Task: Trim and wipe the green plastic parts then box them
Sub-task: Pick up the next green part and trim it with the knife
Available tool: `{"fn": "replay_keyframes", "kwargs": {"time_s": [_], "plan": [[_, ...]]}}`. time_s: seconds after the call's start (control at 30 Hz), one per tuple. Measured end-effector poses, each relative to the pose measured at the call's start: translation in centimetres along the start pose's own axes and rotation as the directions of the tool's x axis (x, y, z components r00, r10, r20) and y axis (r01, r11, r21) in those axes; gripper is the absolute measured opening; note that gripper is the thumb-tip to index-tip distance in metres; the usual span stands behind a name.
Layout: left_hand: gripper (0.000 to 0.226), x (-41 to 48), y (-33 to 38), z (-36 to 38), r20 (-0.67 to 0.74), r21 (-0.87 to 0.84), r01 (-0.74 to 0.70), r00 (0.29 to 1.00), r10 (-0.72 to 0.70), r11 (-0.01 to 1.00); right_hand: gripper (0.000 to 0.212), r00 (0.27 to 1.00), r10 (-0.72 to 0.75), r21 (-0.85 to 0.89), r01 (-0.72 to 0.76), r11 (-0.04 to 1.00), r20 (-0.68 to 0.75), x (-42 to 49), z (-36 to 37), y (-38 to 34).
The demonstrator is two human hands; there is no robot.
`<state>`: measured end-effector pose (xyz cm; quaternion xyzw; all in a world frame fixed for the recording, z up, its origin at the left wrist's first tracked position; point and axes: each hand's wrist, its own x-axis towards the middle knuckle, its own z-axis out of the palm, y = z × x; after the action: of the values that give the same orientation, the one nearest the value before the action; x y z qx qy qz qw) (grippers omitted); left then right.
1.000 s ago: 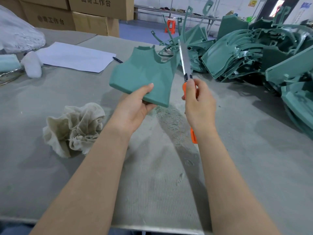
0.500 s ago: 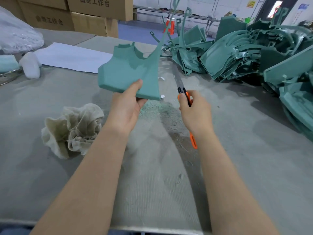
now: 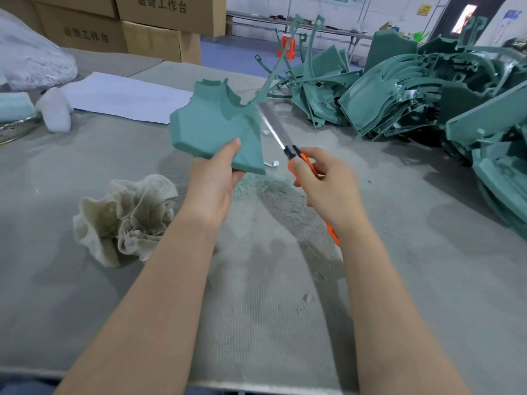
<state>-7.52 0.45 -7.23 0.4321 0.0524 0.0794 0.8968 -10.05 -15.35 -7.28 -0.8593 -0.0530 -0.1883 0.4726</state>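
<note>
Pinching green part (image 3: 216,129) in left hand (image 3: 212,181), gripping orange knife (image 3: 275,129) in right hand (image 3: 328,189). Laying knife flat along part's edge, slicing away from left hand.

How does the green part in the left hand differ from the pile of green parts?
The held part is one piece, gripped in the air by the left hand; the pile is many pieces on the table. The held part shows a plain face; the pile, ribbed sides. Both are green.
</note>
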Motion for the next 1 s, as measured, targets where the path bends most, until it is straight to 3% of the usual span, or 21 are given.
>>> {"fn": "replay_keyframes", "kwargs": {"time_s": [0.13,0.23,0.33,0.43,0.5,0.57,0.63,0.7,0.77,0.87,0.93,1.0], "plan": [[0.020,0.0,0.2,0.1,-0.008,-0.054,-0.023,1.000,0.023,0.998,0.017,0.990,-0.019,0.009,0.018,1.000,0.141,-0.3,0.3,-0.1],[0.023,0.0,0.4,0.0,0.024,-0.136,0.006,1.000,-0.003,0.991,0.010,0.995,0.084,-0.080,-0.079,0.994,0.055,0.1,0.1,0.6],[0.024,-0.2,0.6,-0.1,0.065,-0.187,0.044,0.997,-0.032,0.981,0.020,0.974,0.206,-0.142,-0.217,0.966,-0.092,0.6,-0.6,1.0],[0.024,-0.4,0.6,0.1,0.107,-0.206,0.087,0.992,-0.066,0.975,0.023,0.959,0.251,0.043,-0.247,0.968,-0.130,0.6,-0.9,0.3],[0.024,-0.7,0.3,0.5,0.151,-0.155,0.110,0.985,-0.087,0.982,0.026,0.951,0.309,0.251,-0.292,0.923,-0.030,0.3,-0.4,-0.6],[0.030,-1.2,-0.1,1.1,0.202,0.029,0.103,0.974,-0.107,0.994,0.025,0.938,0.331,0.423,-0.342,0.839,0.103,0.1,0.4,-1.4],[0.033,-1.8,-0.4,1.5,0.280,0.184,0.077,0.952,-0.127,0.980,0.016,0.930,0.340,0.544,-0.359,0.758,0.141,0.1,0.8,-1.8],[0.040,-2.0,0.2,1.2,0.386,0.157,0.131,0.904,-0.183,0.979,0.007,0.915,0.389,0.653,-0.360,0.666,0.108,0.3,0.4,-1.8],[0.057,-1.5,1.3,0.3,0.480,0.024,0.247,0.847,-0.228,0.969,0.008,0.906,0.420,0.728,-0.329,0.602,0.062,0.5,-0.6,-1.4],[0.073,-0.8,2.3,-0.8,0.492,-0.071,0.334,0.831,-0.259,0.940,0.012,0.936,0.352,0.675,-0.273,0.686,0.021,0.6,-1.9,-0.6],[0.060,-0.6,1.9,-0.9,0.412,0.094,0.305,0.855,-0.316,0.948,0.016,0.961,0.275,0.593,-0.239,0.769,0.030,0.5,-2.4,-0.3],[0.032,-0.6,1.3,-0.7,0.342,0.224,0.290,0.870,-0.354,0.930,0.018,0.972,0.228,0.549,-0.223,0.806,0.060,0.4,-2.7,-0.2]]}}
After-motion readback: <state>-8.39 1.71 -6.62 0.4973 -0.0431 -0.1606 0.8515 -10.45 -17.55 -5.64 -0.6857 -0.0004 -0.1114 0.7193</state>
